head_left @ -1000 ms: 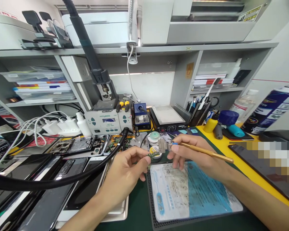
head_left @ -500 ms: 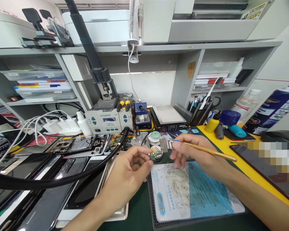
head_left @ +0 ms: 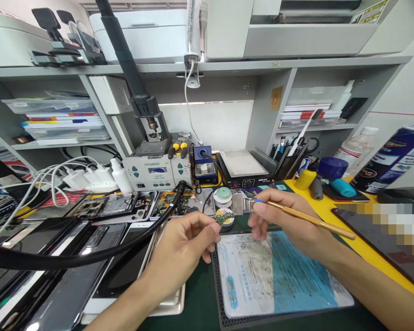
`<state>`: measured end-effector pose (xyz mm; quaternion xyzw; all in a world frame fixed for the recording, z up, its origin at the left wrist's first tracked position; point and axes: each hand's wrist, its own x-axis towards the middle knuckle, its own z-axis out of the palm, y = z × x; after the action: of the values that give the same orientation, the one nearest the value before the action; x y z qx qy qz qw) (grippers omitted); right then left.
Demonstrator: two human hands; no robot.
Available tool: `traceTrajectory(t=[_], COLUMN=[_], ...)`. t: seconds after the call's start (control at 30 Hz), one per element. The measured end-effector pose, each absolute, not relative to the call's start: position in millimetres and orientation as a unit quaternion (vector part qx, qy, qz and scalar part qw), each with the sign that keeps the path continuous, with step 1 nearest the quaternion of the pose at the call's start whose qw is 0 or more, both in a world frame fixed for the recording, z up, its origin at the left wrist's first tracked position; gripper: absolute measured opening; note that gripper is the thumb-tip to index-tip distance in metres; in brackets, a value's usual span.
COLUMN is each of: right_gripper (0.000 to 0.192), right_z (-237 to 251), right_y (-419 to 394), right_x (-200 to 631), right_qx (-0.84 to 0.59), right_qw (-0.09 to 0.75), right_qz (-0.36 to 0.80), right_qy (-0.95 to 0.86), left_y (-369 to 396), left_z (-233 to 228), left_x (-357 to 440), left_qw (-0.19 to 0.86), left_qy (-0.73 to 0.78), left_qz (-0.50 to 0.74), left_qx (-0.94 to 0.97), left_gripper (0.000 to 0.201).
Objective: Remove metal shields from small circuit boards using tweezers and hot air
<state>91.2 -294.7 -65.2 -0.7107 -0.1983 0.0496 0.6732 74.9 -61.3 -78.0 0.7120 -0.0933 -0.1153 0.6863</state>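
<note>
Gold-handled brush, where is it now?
Head view, right of centre: the gold-handled brush is in the right hand, bristles pointing left, near the small green circuit board in the left hand.

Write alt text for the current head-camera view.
A person's left hand pinches a small green circuit board while the right hand holds a gold-handled brush near it. Phones lie at left, a blue-and-white mat right of centre; a grey control unit stands behind.

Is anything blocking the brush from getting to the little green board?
Nothing visible does. Only a gap shows between the brush in the right hand and the board in the left hand; the round tubs look to be behind, not between.
</note>
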Motion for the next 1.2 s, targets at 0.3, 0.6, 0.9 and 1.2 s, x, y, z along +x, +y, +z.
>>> traceTrajectory(t=[0.3,0.6,0.9,1.2], right_gripper=[0.026,0.031,0.037,0.039], right_z=[-64.1,-60.6,-53.0,-54.7], right_y=[-294.6,-298.6,-306.5,-313.6], right_x=[90.1,97.7,101.9,106.1], right_qx=[-0.712,-0.733,-0.787,-0.866], right_qw=[0.672,0.654,0.576,0.459], right_qz=[0.049,0.111,0.179,0.114], right_qy=[-0.199,-0.154,-0.130,-0.162], left_y=[-60.2,-60.6,-58.1,-58.8], left_z=[-77.7,-93.3,-99.7,-95.0], left_x=[73.2,68.7,69.0,67.4], left_qw=[0.672,0.390,0.316,0.358], left_qy=[-0.101,-0.266,-0.329,-0.294], left_qz=[-0.106,0.115,0.173,-0.032], left_qx=[0.726,0.874,0.873,0.886], left_gripper=[0.032,0.020,0.014,0.016])
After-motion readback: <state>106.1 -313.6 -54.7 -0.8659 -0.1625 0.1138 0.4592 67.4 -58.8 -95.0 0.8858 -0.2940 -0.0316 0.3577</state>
